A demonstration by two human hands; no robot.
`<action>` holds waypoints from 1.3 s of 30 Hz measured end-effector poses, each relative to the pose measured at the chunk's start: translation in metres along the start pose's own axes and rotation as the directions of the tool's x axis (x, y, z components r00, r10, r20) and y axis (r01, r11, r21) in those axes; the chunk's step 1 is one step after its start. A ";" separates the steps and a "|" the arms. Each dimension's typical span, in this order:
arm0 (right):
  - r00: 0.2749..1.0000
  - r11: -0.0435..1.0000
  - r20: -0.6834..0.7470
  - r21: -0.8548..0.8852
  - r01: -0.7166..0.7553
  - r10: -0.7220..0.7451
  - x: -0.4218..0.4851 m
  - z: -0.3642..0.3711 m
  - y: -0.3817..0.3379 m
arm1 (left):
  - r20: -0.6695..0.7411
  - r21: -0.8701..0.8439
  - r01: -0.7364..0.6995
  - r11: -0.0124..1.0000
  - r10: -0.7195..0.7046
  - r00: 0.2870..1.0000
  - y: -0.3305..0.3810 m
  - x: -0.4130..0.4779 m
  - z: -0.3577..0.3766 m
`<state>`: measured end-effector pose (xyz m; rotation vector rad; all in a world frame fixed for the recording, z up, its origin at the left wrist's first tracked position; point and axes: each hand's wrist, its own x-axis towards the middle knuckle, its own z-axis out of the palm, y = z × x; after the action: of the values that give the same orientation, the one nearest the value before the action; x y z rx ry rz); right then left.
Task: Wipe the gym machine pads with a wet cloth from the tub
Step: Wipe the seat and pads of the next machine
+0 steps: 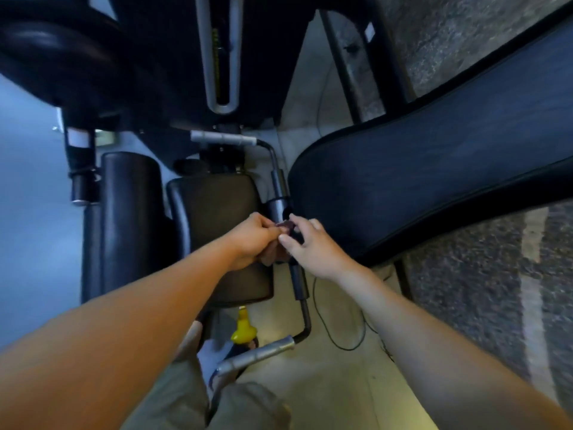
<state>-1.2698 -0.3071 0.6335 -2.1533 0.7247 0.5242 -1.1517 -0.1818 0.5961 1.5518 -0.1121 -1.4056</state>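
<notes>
Big back pad [434, 181] on right, long axis slanting lower-left to upper-right. Seat pad [217, 206] left of it, bar [280, 193] in narrow gap between. Both arms stretched forward. Left hand [251, 243] and right hand [310, 248] together over bar, fingers curled, pinching small bunched cloth [286, 225]. Open floor [341, 383] nearer person.

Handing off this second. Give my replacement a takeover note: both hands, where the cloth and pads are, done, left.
Left hand: grips the bunched dark cloth.
Right hand: pinches the same cloth from the other side.
Both are above the right edge of the seat pad, by the black frame tube. Long back pad to the right, roller pad to the left; tub not in view.
Done: cloth in hand.
Left: wiping; no pad shows whether it has been wiped.
</notes>
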 end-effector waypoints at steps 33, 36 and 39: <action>0.893 0.944 -0.392 -0.317 0.093 -0.220 0.207 0.236 -0.008 | -0.254 0.861 0.045 0.506 0.353 0.900 -0.084 0.093 -0.216; 0.893 0.828 -0.107 -0.436 0.353 -0.437 0.202 0.215 0.010 | -0.233 0.899 0.048 0.436 0.382 0.894 -0.084 0.097 -0.215; 0.930 0.917 -0.260 -0.367 0.155 -0.261 0.209 0.202 0.026 | -0.224 0.907 0.043 0.418 0.395 0.891 -0.086 0.097 -0.214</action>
<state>-1.1552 -0.2290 0.3768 -2.6411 0.5823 0.2119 -0.9960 -0.0756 0.4316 2.6062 -0.8972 -0.7597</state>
